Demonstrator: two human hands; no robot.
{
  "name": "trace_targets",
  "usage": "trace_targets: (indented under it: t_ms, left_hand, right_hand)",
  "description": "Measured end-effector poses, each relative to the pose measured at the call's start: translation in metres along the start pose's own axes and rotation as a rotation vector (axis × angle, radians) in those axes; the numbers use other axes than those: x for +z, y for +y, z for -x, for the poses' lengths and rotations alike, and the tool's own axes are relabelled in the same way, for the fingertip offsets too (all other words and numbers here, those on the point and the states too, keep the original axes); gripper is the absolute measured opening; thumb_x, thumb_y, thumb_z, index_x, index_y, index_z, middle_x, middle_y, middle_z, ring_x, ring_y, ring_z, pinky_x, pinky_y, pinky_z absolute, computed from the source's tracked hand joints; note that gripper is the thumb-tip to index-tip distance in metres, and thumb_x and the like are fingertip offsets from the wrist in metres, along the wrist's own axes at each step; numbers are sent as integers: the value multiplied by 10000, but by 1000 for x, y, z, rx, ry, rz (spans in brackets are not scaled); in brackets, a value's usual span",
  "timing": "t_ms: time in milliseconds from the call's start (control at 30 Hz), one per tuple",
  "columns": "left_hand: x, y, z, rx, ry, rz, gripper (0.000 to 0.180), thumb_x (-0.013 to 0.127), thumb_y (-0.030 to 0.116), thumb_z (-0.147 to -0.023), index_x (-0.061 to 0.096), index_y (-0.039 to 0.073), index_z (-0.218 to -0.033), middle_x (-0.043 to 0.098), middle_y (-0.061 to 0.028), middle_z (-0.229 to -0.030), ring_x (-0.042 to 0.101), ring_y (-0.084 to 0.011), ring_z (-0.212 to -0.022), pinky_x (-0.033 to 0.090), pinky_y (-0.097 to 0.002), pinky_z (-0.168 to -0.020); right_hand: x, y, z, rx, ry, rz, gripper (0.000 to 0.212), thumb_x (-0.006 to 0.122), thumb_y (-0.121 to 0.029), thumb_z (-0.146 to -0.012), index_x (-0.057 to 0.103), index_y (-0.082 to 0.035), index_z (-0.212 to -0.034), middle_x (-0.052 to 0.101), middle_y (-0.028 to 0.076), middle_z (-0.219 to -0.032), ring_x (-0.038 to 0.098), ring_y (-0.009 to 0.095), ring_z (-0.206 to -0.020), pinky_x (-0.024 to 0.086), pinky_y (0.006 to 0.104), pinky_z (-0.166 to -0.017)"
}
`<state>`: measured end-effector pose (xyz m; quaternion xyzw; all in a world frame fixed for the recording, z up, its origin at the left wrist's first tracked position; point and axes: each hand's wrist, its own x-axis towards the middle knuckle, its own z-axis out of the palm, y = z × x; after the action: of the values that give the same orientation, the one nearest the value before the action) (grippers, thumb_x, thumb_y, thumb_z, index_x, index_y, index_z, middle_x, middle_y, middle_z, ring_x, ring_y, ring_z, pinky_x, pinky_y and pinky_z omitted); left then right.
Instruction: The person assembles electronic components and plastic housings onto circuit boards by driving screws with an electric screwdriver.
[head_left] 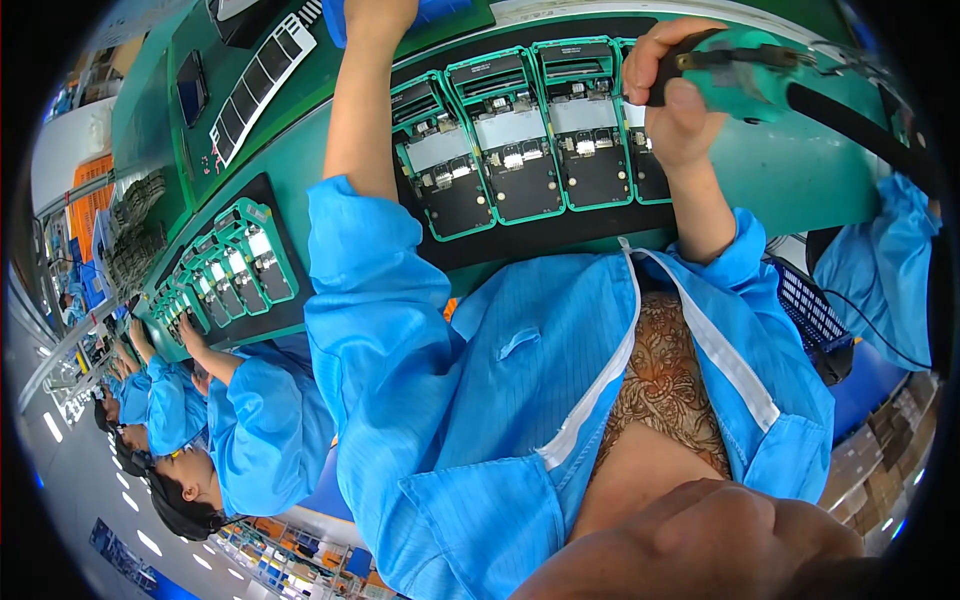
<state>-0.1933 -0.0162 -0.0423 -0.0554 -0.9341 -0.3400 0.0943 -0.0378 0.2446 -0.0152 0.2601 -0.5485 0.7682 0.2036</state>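
My right hand [672,95] grips a green electric screwdriver [760,62] with a black hose, held over the right end of a row of green-framed phone boards [520,140]. The boards lie side by side on a black belt [560,232]. My left arm in a blue sleeve reaches far forward. My left hand [378,14] is at the picture's top edge by a blue tray [450,10]; its fingers are cut off from view.
Several more green-framed boards [240,262] lie further left on the belt. Co-workers in blue smocks [265,425] sit along the line at my left. Another person's blue sleeve [885,268] and a black basket [812,312] are at my right.
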Motion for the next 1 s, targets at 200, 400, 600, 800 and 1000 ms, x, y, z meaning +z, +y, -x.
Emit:
trace_targets:
  t_ms: [200,400,600,800,1000]
  left_hand:
    - [-27,32,26,-38,139,169,145,664,157,-837,674,13,-853,670,-114,-714,640,-170,-660,482,-301,-612]
    - [-50,102,107,59,97,207,134,628,130,-872,622,-2,-849,615,-93,-694,581,-183,-611,465,-321,-599]
    - [-10,82,180,529,14,106,123,681,25,-774,646,41,-891,632,-111,-817,620,-295,-747,503,-363,-644]
    - [2,83,194,507,81,115,129,733,68,-732,635,46,-812,612,-75,-749,605,-269,-701,486,-357,-588]
    - [-1,81,194,538,96,134,162,748,66,-694,623,48,-795,594,-68,-727,590,-257,-694,474,-358,-593]
  right_hand:
    - [8,4,1,25,-53,5,479,662,-394,-832,480,-23,-1075,500,68,-703,453,124,-545,394,260,-495]
    - [-1,7,6,49,-47,-10,485,672,-393,-822,483,-20,-1069,497,69,-700,454,128,-549,400,273,-510]
    - [29,-10,2,9,24,-116,553,640,-496,-831,486,-45,-1111,472,55,-694,443,131,-542,382,277,-503]
    - [61,-32,-4,-45,-50,-199,771,547,-738,-780,467,-58,-1135,432,8,-654,381,86,-479,347,234,-456]
    - [68,-30,-2,-26,-91,-203,801,574,-750,-749,458,-56,-1133,439,10,-655,393,87,-480,349,232,-450]
